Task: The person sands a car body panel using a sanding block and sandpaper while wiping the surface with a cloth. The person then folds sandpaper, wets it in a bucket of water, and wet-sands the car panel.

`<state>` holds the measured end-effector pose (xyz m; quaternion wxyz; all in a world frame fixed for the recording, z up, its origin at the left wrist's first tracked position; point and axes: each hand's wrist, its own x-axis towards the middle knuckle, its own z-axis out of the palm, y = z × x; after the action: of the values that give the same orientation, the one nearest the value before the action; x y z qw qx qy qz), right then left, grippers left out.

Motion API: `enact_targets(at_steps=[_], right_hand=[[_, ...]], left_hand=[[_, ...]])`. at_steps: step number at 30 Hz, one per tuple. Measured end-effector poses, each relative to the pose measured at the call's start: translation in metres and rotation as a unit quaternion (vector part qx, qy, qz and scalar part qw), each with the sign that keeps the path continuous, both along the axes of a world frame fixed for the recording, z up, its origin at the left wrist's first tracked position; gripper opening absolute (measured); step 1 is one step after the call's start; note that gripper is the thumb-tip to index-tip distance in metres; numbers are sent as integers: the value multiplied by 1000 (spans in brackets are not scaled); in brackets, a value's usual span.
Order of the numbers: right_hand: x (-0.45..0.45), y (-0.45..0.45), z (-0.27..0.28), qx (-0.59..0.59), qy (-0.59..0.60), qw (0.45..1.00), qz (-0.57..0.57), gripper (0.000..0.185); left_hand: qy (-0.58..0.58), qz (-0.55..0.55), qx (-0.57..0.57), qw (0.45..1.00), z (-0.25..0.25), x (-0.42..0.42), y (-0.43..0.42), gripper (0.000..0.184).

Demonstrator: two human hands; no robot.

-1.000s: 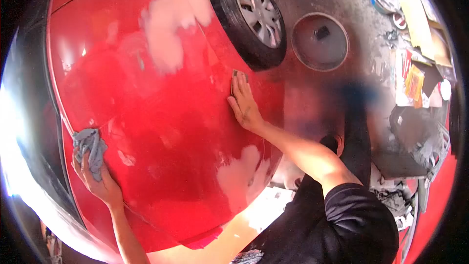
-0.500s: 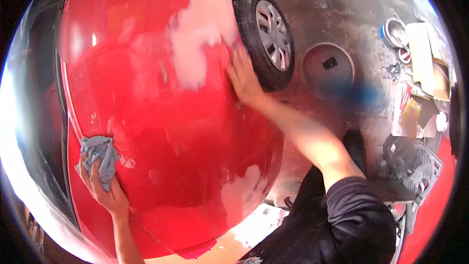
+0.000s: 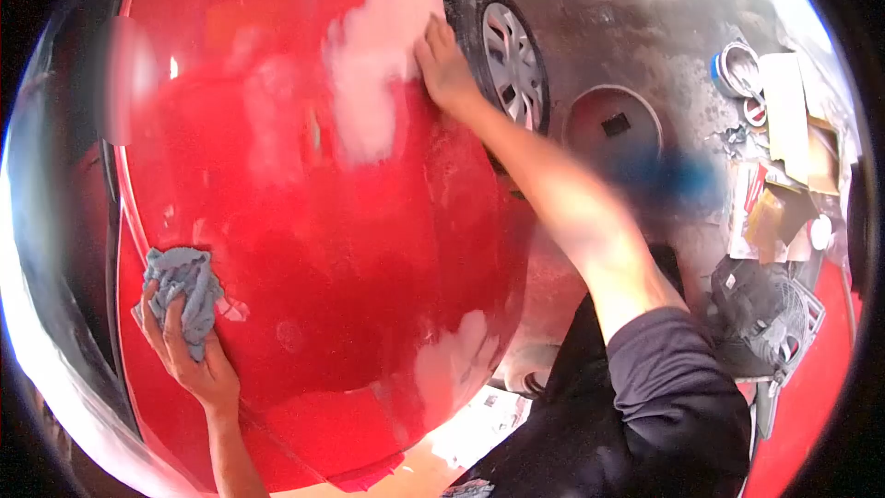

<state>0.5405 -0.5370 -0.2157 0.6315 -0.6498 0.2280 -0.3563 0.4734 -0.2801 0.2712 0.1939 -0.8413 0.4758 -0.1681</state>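
Observation:
My left hand [image 3: 198,364] rests at the left edge of a red car panel [image 3: 304,267], its fingers gripping a crumpled grey-blue cloth [image 3: 184,295] against the paint. Higher up, by the wheel arch, my right hand [image 3: 448,72] presses on the panel at the border of a pale pinkish patch [image 3: 369,111]. Its fingers are held together and bent, and whatever lies under them is hidden. A second pale patch [image 3: 452,360] shows on the lower part of the panel.
A wheel [image 3: 507,60] stands right of my right hand. On the floor are a round bin or basin [image 3: 613,134] with a dark object inside, a can [image 3: 736,71], cardboard [image 3: 785,120] and assorted papers. A dark mesh-like part [image 3: 793,332] lies at the right.
My right hand has slid up the panel to the wheel arch; a small brownish pad seen under its fingers earlier no longer shows. My left hand stays with the cloth, and the view has shifted.

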Motion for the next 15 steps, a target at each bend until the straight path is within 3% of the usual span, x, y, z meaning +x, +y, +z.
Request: enact_targets(at_steps=[3,4,5,9,12,15], right_hand=[[-18,33,11,30,33,998,-48,65],[-47,72,-12,-163,74,982,-51,65],[-89,109,6,48,48,997,-27,67],[-130,174,5,66,82,992,-66,68],[-41,46,7,55,48,997,-17,66],[-34,70,-9,4,66,997,-44,62]], left_hand=[[11,-6,-8,1000,-1,-1,-2,48],[15,-9,-11,1000,-1,-1,-3,48],[17,-11,-13,1000,-1,-1,-3,48],[37,-28,1,999,0,13,-13,48],[36,-38,-10,999,-3,21,-20,48],[35,-31,-13,999,-4,20,-21,51]])
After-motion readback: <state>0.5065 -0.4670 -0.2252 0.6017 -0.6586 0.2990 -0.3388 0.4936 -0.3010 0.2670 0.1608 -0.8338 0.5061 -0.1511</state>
